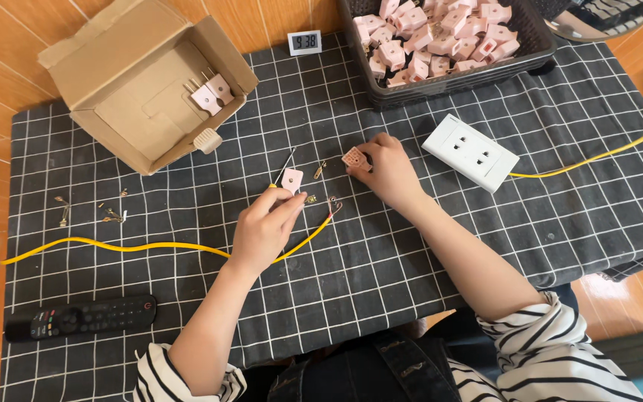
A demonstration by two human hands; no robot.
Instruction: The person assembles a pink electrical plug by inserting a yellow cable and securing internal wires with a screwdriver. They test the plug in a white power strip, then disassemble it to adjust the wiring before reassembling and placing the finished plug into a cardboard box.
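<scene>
Two hands work in the middle of the frame, over a dark checked cloth. The left hand pinches a small pink plug cover at its fingertips; the cover stands just above them, and a thin screwdriver lies beside it. The right hand closes its fingers on another pink plug piece, which shows at its left edge. Near the left hand lies the bare end of a yellow wire. A white socket is right of centre, a black basket of pink parts at the upper right, a cardboard box at the upper left.
</scene>
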